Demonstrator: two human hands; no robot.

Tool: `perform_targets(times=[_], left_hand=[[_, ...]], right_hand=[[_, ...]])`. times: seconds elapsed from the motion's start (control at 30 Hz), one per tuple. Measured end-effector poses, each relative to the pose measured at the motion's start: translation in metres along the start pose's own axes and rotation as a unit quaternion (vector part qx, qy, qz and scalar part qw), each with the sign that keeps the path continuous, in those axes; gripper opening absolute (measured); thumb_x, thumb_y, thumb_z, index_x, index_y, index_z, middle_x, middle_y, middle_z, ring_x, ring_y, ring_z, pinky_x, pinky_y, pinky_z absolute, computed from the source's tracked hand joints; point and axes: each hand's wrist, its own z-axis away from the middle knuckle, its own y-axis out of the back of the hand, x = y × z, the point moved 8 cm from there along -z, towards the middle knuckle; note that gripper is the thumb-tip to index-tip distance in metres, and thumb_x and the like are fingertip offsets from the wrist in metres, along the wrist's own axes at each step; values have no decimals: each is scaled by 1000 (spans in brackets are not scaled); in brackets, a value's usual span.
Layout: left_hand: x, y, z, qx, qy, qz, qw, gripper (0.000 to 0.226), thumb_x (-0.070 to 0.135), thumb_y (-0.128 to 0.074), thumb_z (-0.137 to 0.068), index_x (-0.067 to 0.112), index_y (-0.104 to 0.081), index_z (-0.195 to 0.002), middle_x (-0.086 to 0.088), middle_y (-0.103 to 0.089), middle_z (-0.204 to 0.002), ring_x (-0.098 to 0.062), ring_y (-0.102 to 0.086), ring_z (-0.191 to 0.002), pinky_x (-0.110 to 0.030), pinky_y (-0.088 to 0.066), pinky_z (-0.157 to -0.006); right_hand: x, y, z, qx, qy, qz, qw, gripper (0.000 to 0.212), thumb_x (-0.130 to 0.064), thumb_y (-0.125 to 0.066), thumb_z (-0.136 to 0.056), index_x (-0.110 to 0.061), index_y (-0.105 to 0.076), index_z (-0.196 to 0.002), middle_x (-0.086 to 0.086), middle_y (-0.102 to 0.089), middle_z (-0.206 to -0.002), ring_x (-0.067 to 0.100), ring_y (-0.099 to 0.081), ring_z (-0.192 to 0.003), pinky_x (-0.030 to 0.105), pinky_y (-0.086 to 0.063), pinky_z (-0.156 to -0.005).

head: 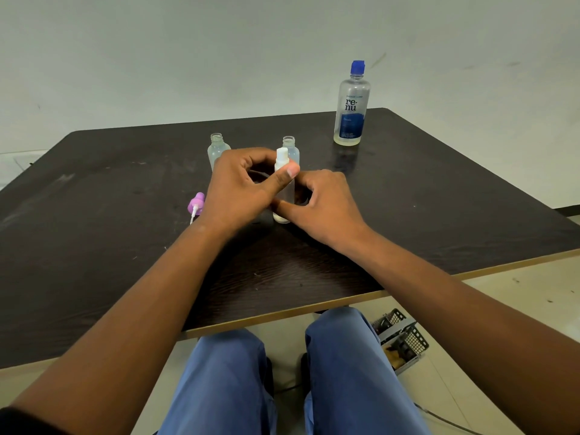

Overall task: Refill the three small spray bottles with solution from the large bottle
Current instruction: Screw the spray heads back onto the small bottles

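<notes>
While both hands meet at table centre, head view only, looking down over forearms and blue trousers.

Left hand: fingers curled, thumb pressed against upper part of near spray bottle, just below its white spray head. Clamped on neck area. Fingertips hidden behind the bottle top.

Right hand: fingers curled round lower body of same bottle, thumb stretched along its base. Gripping, not loose. Hands together on one bottle, thumbs nearly crossing.

Near spray bottle: upright on dark table, clear body, base touching tabletop. Fill level not readable.

Two more small bottles behind the hands, both upright, both with open necks: left small bottle partly hidden by left hand; middle small bottle just behind the white spray head.

Purple spray cap lying on its side on table, just left of left wrist, white dip tube pointing toward near edge.

Large bottle: upright at far right of table, well apart from hands, blue cap on, blue label, a little liquid at bottom.

Grey mesh basket on floor beside right knee.
</notes>
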Motion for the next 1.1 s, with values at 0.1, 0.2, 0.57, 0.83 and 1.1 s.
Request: perform_targets(times=[0.1, 0.2, 0.57, 0.83, 1.1], left_hand=[[-2, 7, 0, 37, 20, 19, 999, 24, 33, -88, -87, 11, -82, -94, 2, -80, -85, -14, -77, -77, -30, -62, -65], [-3, 6, -1, 40, 22, 31, 998, 20, 28, -89, -86, 10, -82, -89, 2, -78, -78, -7, -71, -66, -22, -54, -57], [7, 5, 0, 24, -19, -6, 1000, 11, 18, -82, -93, 18, -82, -104, 12, -79, -93, 2, -76, -84, -16, -57, -72], [5, 4, -1, 12, -17, -2, 1000, 11, 18, -81, -95, 10, -84, -101, 8, -80, -90, 2, -75, -77, -14, -54, -66], [0, 7, 0, -24, -15, -10, 1000, 20, 28, -84, -93, 11, -82, -104, 0, -81, -92, -20, -79, -84, -45, -67, -72]], right_hand=[[-1, 2, 1, 12, 1, 11, 1000, 32, -46, -86, -85, -16, -78, -84, -6, -72, -71, 8, -62, -61, 22, -38, -59], [0, 1, 1, 13, 0, 5, 1000, 35, -49, -85, -85, -15, -78, -83, -4, -72, -70, 11, -65, -63, 26, -42, -58], [2, 0, 1, 4, -7, -14, 1000, 35, -48, -84, -84, -14, -77, -79, -3, -73, -70, 14, -68, -65, 36, -52, -59], [0, 1, 2, 3, -3, -9, 1000, 34, -47, -86, -85, -17, -73, -75, -8, -68, -66, 9, -63, -60, 28, -46, -56], [-6, 1, 2, 6, 26, 49, 998, 38, -51, -82, -86, -14, -77, -92, -9, -65, -69, 9, -59, -62, 21, -37, -60]])
